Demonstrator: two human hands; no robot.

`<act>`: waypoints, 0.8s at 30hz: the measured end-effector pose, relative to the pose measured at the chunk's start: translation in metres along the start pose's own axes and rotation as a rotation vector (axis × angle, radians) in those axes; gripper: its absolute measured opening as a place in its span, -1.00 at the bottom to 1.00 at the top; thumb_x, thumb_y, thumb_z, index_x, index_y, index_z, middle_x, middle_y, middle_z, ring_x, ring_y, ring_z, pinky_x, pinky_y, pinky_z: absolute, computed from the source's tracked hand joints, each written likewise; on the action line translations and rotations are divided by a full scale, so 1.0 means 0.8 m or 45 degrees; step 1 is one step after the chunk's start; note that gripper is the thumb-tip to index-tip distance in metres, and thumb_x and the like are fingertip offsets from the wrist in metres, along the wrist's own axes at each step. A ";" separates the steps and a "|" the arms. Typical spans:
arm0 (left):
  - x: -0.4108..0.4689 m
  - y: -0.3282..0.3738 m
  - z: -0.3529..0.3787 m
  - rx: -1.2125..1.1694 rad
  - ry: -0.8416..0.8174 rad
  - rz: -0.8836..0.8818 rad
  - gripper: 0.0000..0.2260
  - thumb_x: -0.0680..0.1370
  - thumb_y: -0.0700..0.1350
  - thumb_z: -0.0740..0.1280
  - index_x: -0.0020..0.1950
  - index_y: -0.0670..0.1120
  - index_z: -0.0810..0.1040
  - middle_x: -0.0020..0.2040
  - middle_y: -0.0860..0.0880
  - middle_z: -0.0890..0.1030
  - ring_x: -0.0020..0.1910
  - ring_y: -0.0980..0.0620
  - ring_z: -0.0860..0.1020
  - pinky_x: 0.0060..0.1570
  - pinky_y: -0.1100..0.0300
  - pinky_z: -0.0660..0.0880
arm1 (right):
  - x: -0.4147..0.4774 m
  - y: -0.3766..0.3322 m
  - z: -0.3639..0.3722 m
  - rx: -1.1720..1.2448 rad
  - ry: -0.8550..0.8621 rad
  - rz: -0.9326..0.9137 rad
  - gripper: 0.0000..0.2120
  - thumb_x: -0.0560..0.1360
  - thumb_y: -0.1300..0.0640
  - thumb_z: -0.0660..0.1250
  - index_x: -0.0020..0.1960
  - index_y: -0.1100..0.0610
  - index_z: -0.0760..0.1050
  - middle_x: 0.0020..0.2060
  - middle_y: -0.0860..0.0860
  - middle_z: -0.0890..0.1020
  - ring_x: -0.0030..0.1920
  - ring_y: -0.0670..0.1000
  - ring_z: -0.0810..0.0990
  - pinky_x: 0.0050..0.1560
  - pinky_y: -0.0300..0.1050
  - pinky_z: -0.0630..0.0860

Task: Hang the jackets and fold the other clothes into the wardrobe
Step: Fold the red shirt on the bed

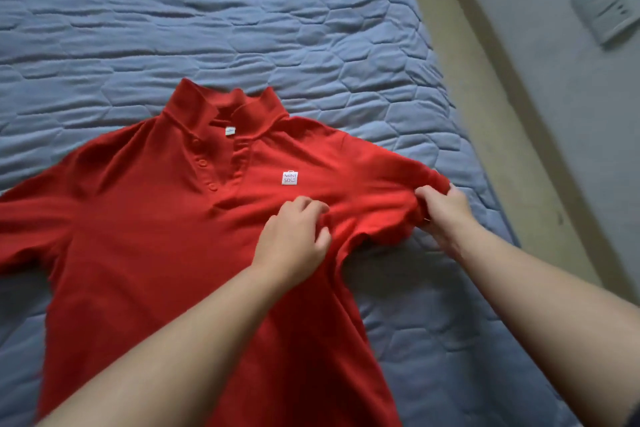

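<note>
Far sleeve [27,219]: lying spread flat, well to the left of both grips, nobody touching it.
Red polo shirt [145,226]: lying front-up on the blue quilted bed [173,11], buttons showing, body running down under the left forearm.
Collar [221,104]: standing up a little, beyond the left grip and off to its left.
Logo patch [290,177]: sitting just beyond the left grip's fingertips.
Left grip [294,236]: fingers curling in and bunching the chest fabric beside the armpit seam, pinning it down.
Near sleeve [391,191]: stretching between the two grips and rumpling.
Right grip [443,212]: closing round the sleeve's cuff end, cloth gathering inside the fingers.
Wall plate [606,7]: sitting on the wall far beyond the right grip, blurred.
Handling: looking light, soft and floppy; it is creasing wherever it is pinched, so it should follow any pull and slide easily over the quilt.
Where to hold: cuff edge and shoulder seam look like the best spots, since they give a straight fold line for bringing the sleeve across the chest.
</note>
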State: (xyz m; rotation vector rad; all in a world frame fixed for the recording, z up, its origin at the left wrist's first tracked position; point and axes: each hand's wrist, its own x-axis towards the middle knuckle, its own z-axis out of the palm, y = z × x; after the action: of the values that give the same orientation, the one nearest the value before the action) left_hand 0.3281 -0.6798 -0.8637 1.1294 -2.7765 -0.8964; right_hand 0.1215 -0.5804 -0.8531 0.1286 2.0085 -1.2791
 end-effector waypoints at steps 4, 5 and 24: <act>-0.011 0.000 0.019 0.460 -0.276 0.109 -0.54 0.52 0.06 0.19 0.42 0.06 0.29 0.55 -0.04 0.12 0.51 -0.04 0.10 0.39 -0.05 0.17 | -0.001 0.016 -0.018 -0.134 -0.118 0.202 -0.86 0.52 0.29 0.32 -0.15 0.10 0.43 -0.26 0.03 0.55 -0.32 -0.04 0.52 -0.52 -0.19 0.55; -0.012 -0.001 0.022 0.464 -0.346 0.087 -0.47 0.53 0.09 0.18 0.49 0.07 0.19 0.57 -0.04 0.02 0.54 -0.05 0.01 0.42 -0.11 0.09 | 0.000 0.021 -0.018 -0.146 -0.176 0.262 -0.89 0.52 0.24 0.33 -0.12 0.09 0.44 -0.23 0.02 0.57 -0.28 -0.03 0.54 -0.46 -0.14 0.56; -0.080 -0.171 -0.135 -0.635 0.232 -1.166 -0.84 0.58 -0.08 0.19 -0.17 -0.05 0.48 -0.01 -0.11 0.64 -0.07 -0.13 0.58 -0.04 0.05 0.49 | -0.126 0.012 0.173 -1.496 -0.501 -0.617 -0.62 0.53 -0.06 0.22 0.31 0.01 0.42 0.28 0.07 0.42 0.26 0.14 0.48 0.27 0.02 0.41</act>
State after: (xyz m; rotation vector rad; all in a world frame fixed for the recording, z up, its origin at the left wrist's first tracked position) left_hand 0.4863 -0.7717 -0.8316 2.2091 -1.6502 -1.3148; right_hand 0.2717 -0.6594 -0.8291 -1.1111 2.1547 -0.1499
